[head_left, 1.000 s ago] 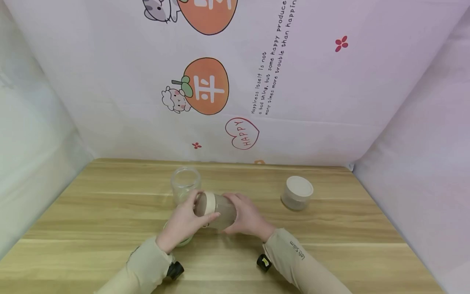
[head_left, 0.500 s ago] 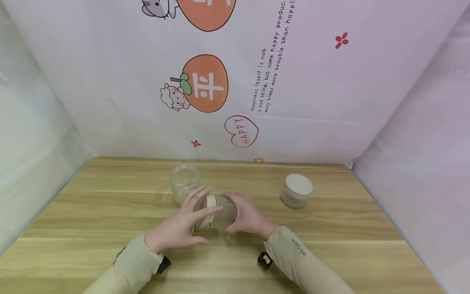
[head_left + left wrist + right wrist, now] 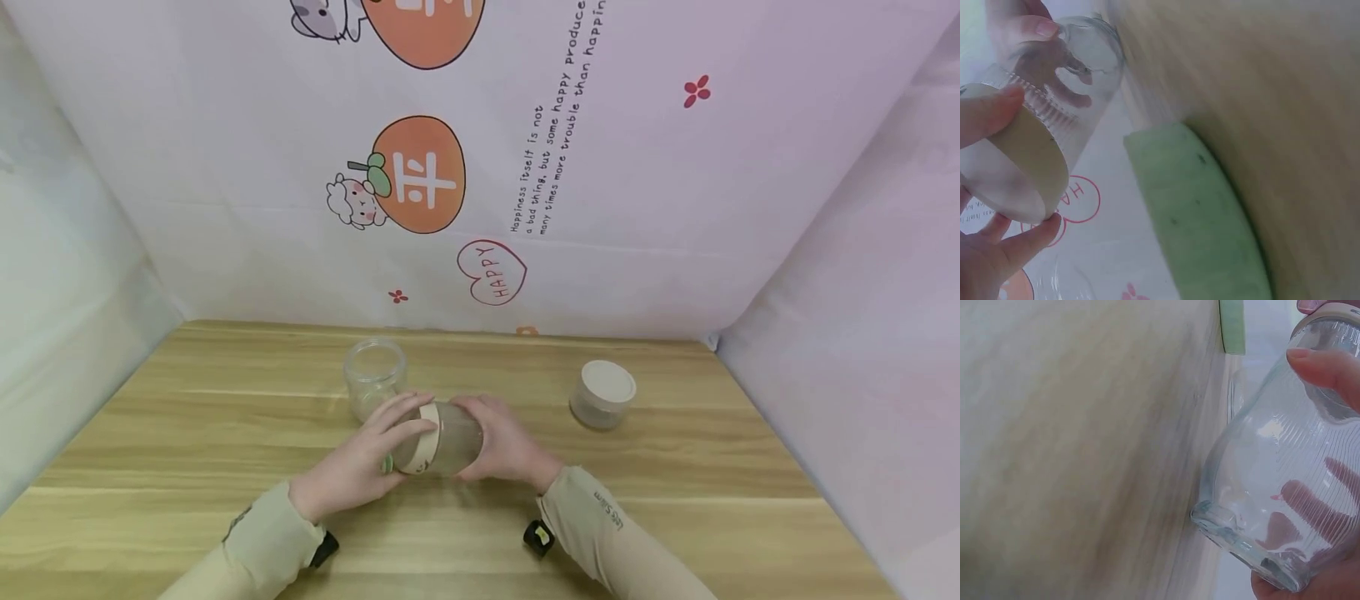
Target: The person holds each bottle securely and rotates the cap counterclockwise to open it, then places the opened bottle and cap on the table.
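A clear glass jar with fine ribs lies tilted sideways between both hands in the head view, its base toward the right. My right hand grips the jar's body from that side; in the right wrist view its fingers show through the glass. At the left end sits a cream lid. My left hand grips this lid, with thumb and fingertips spread around its rim in the left wrist view, where the lid shows its pale top. Part of the lid is hidden behind the left fingers.
Behind the left hand stands a clear jar without a lid. A low jar with a white lid stands at right. A round green thing lies on the wooden table, mostly hidden by the left hand in the head view. Cloth walls surround the table.
My left hand let go of the lid, opened its fingers wide and swung left, then closed around the lid again. The right hand keeps its hold on the jar.
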`<state>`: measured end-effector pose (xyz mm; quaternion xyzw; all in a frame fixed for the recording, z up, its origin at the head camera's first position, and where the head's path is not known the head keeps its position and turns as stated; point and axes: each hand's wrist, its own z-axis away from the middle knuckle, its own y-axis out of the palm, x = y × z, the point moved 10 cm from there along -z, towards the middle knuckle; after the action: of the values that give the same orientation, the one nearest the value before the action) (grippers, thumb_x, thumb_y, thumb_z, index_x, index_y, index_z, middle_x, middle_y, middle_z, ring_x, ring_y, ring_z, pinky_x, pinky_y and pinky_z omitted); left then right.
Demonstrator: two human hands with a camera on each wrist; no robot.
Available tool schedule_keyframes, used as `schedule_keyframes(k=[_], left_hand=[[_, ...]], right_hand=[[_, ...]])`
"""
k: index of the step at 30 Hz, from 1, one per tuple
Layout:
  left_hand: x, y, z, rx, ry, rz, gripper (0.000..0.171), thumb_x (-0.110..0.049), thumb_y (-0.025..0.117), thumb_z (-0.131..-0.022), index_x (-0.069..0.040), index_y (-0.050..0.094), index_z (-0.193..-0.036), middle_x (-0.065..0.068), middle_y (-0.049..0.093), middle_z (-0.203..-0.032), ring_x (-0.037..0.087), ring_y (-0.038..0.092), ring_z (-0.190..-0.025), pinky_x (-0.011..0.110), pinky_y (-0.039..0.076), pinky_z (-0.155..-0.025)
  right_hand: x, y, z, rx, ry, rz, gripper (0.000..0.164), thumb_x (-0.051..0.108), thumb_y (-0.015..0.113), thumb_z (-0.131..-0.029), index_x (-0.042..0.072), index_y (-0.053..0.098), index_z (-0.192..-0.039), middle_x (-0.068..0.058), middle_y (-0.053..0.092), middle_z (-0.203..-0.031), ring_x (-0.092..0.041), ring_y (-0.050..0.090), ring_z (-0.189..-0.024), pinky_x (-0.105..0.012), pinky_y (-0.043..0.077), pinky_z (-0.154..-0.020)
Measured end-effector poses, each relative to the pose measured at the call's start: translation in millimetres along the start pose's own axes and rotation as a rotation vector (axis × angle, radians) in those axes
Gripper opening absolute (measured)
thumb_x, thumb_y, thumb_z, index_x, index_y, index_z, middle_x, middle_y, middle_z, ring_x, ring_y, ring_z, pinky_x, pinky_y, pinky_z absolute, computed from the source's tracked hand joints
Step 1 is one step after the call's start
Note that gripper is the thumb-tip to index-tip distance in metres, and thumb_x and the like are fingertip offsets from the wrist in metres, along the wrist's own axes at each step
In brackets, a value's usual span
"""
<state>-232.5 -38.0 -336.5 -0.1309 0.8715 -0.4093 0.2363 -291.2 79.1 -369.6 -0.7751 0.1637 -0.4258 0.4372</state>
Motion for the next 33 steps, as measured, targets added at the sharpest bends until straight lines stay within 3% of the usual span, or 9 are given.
schedule_keyframes(k=[10, 20, 33], left_hand=[[1.8, -2.3, -3.7, -0.007, -0.101, 0.050, 0.075, 0.009, 0.083, -0.056, -0.009, 0.056, -0.124, 0.015, 0.039, -0.146, 0.038, 0.035, -0.132, 0.050, 0.049, -0.093], [4.1, 0.6, -4.9, -0.010, -0.193, 0.117, 0.076, 0.003, 0.084, -0.059, -0.012, 0.058, -0.129, 0.013, 0.038, -0.149, 0.040, 0.037, -0.134, 0.052, 0.041, -0.101], [4.5, -4.9, -4.4, -0.041, -0.215, 0.085, 0.075, -0.011, 0.089, -0.059, -0.013, 0.059, -0.128, 0.011, 0.043, -0.145, 0.034, 0.046, -0.129, 0.044, 0.048, -0.096]], right_hand=[[-5.4, 3.0, -0.1, 0.025, 0.018, -0.048, 0.092, 0.024, 0.091, -0.050, 0.009, 0.051, -0.131, -0.010, 0.059, -0.123, -0.026, 0.053, -0.109, -0.044, 0.047, -0.090], [-8.5, 0.7, 5.9, 0.005, 0.012, -0.044, 0.093, 0.025, 0.092, -0.049, 0.007, 0.051, -0.131, -0.011, 0.059, -0.125, -0.027, 0.054, -0.111, -0.046, 0.046, -0.093], [-4.4, 1.1, 4.1, 0.025, -0.010, -0.049, 0.092, 0.023, 0.091, -0.050, 0.008, 0.050, -0.131, -0.009, 0.058, -0.124, -0.024, 0.054, -0.109, -0.044, 0.047, -0.091]])
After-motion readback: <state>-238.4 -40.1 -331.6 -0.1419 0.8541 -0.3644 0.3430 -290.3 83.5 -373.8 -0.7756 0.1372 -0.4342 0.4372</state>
